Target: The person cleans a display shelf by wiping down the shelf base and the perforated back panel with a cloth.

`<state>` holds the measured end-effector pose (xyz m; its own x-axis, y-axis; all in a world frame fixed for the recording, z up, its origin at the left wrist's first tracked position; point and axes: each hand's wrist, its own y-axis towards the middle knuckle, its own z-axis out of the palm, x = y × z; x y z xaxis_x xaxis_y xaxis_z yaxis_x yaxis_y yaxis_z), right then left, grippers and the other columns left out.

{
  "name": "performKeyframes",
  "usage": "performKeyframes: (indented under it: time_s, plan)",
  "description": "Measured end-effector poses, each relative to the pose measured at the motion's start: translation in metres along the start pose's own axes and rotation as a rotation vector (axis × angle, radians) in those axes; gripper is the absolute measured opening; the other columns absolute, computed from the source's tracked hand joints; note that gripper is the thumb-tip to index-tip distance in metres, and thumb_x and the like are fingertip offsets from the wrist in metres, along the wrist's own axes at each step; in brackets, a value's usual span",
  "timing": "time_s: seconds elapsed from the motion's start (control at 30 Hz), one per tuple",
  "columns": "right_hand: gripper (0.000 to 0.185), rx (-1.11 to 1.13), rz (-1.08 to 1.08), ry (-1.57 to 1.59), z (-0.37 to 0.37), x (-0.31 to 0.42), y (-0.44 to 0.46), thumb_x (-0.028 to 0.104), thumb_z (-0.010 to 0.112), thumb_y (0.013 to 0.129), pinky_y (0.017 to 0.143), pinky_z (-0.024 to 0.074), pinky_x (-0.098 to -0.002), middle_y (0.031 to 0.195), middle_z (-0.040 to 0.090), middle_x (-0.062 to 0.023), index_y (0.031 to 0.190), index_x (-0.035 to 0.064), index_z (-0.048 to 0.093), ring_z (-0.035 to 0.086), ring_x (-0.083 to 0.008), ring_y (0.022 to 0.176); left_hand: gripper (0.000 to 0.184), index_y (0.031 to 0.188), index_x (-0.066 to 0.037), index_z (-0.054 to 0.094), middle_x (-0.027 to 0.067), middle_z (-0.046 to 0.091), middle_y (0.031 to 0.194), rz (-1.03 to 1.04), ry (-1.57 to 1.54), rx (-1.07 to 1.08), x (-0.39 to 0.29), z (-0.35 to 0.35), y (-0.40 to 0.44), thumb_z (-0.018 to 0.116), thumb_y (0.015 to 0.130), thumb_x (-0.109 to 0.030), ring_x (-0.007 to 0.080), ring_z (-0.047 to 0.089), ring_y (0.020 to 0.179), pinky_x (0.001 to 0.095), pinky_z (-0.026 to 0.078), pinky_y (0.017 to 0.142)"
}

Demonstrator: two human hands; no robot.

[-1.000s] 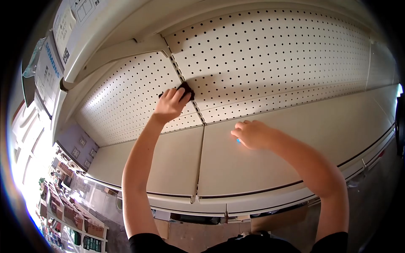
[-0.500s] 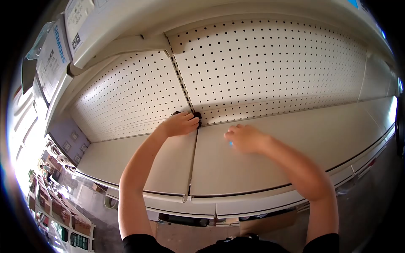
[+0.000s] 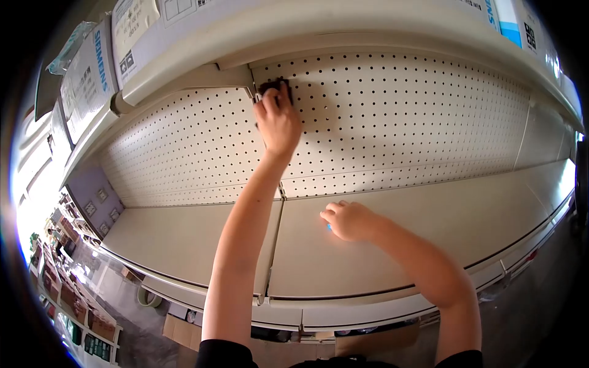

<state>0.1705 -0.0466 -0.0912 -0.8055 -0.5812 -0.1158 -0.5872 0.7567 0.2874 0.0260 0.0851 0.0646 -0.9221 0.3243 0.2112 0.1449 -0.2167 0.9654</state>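
Black cloth (image 3: 268, 86) sits bunched in the bent fingers of the left hand (image 3: 279, 122), against the perforated panel (image 3: 392, 119) near its top left corner. The right hand (image 3: 350, 221) is over the shelf (image 3: 350, 270), near its back left corner, fingers curled narrow; whether they grip the small blue thing (image 3: 329, 227) beside them, I cannot tell.

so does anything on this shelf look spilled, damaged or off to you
Nothing clearly stands out: the shelf and pegboard show no obvious spill or damage. The only curious detail is a bright blue spot at the right hand, too small to identify.
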Motion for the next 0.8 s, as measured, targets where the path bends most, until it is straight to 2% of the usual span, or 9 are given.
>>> performKeyframes:
  time_s: [0.03, 0.07, 0.23, 0.27, 0.43, 0.53, 0.6, 0.7, 0.8]
  plan:
    - [0.019, -0.001, 0.003, -0.020, 0.000, 0.001, 0.001, 0.020, 0.058, 0.086, 0.070, 0.0495, -0.0376, 0.099, 0.055, -0.0089, 0.099, 0.0074, 0.056, 0.057, -0.0237, 0.090, 0.046, 0.118, -0.002, 0.060, 0.0142, 0.047, 0.108, 0.035, 0.051, 0.107, -0.009, -0.004, 0.003, 0.060, 0.073, -0.011, 0.0324, 0.044, 0.095, 0.0405, 0.040, 0.088]
    - [0.019, 0.001, 0.005, -0.038, 0.001, 0.003, 0.003, 0.020, 0.058, 0.086, 0.070, 0.0493, -0.0376, 0.099, 0.055, -0.0090, 0.099, 0.0072, 0.056, 0.057, -0.0239, 0.090, 0.041, 0.112, 0.003, 0.062, 0.0096, 0.055, 0.099, 0.137, 0.007, -0.043, -0.020, -0.008, 0.005, 0.052, 0.072, -0.003, 0.0270, 0.047, 0.087, 0.0353, 0.041, 0.074]
    - [0.021, 0.029, 0.057, -0.006, 0.000, 0.010, 0.002, 0.018, 0.056, 0.087, 0.078, 0.0477, -0.0389, 0.106, 0.055, -0.0092, 0.104, 0.0068, 0.056, 0.056, -0.0256, 0.096, 0.033, 0.103, -0.006, 0.064, 0.0052, 0.051, 0.104, 0.367, -0.360, 0.111, -0.069, 0.009, -0.036, 0.056, 0.072, -0.007, 0.0246, 0.048, 0.079, 0.0295, 0.051, 0.066]
    - [0.022, 0.059, 0.071, 0.036, -0.007, 0.009, 0.000, 0.017, 0.055, 0.087, 0.082, 0.0470, -0.0392, 0.111, 0.055, -0.0094, 0.107, 0.0072, 0.056, 0.056, -0.0265, 0.099, 0.032, 0.104, -0.006, 0.065, 0.0057, 0.050, 0.104, 0.437, -0.350, 0.013, -0.073, 0.014, -0.043, 0.057, 0.073, -0.009, 0.0244, 0.048, 0.079, 0.0279, 0.050, 0.064]
    - [0.025, 0.055, 0.037, 0.079, -0.011, 0.002, -0.003, 0.019, 0.055, 0.088, 0.084, 0.0466, -0.0390, 0.115, 0.055, -0.0085, 0.110, 0.0080, 0.055, 0.055, -0.0266, 0.103, 0.048, 0.124, -0.015, 0.057, 0.0092, 0.052, 0.114, 0.437, -0.207, 0.045, -0.029, 0.004, -0.029, 0.059, 0.077, -0.020, 0.0267, 0.053, 0.091, 0.0412, 0.046, 0.075]
    - [0.022, 0.000, 0.021, 0.061, -0.002, 0.001, -0.002, 0.020, 0.056, 0.087, 0.079, 0.0475, -0.0382, 0.109, 0.055, -0.0078, 0.105, 0.0081, 0.056, 0.055, -0.0257, 0.099, 0.045, 0.119, -0.020, 0.061, 0.0091, 0.054, 0.110, 0.334, -0.066, -0.087, 0.007, 0.017, -0.010, 0.063, 0.074, -0.019, 0.0289, 0.054, 0.084, 0.0404, 0.049, 0.069]
    - [0.025, 0.110, 0.081, 0.094, -0.013, 0.007, -0.002, 0.017, 0.053, 0.089, 0.088, 0.0449, -0.0380, 0.120, 0.053, -0.0069, 0.112, 0.0078, 0.055, 0.053, -0.0255, 0.109, 0.040, 0.113, -0.018, 0.064, 0.0089, 0.054, 0.109, 0.209, -0.037, -0.135, 0.022, 0.017, 0.009, 0.062, 0.073, -0.016, 0.0302, 0.052, 0.088, 0.0374, 0.049, 0.073]
    - [0.022, 0.097, 0.068, 0.076, -0.012, 0.007, 0.000, 0.018, 0.054, 0.088, 0.087, 0.0451, -0.0386, 0.118, 0.054, -0.0074, 0.108, 0.0074, 0.055, 0.053, -0.0255, 0.107, 0.045, 0.120, -0.014, 0.061, 0.0134, 0.051, 0.120, 0.114, -0.071, -0.089, 0.027, 0.019, 0.015, 0.061, 0.075, -0.016, 0.0345, 0.047, 0.102, 0.0442, 0.042, 0.093]
    - [0.021, 0.117, 0.077, 0.019, -0.016, 0.013, 0.001, 0.017, 0.057, 0.086, 0.083, 0.0467, -0.0393, 0.113, 0.055, -0.0094, 0.104, 0.0057, 0.055, 0.055, -0.0267, 0.102, 0.046, 0.121, -0.012, 0.060, 0.0114, 0.053, 0.122, 0.138, -0.033, -0.048, 0.005, 0.018, 0.005, 0.059, 0.075, -0.014, 0.0342, 0.046, 0.108, 0.0434, 0.040, 0.096]
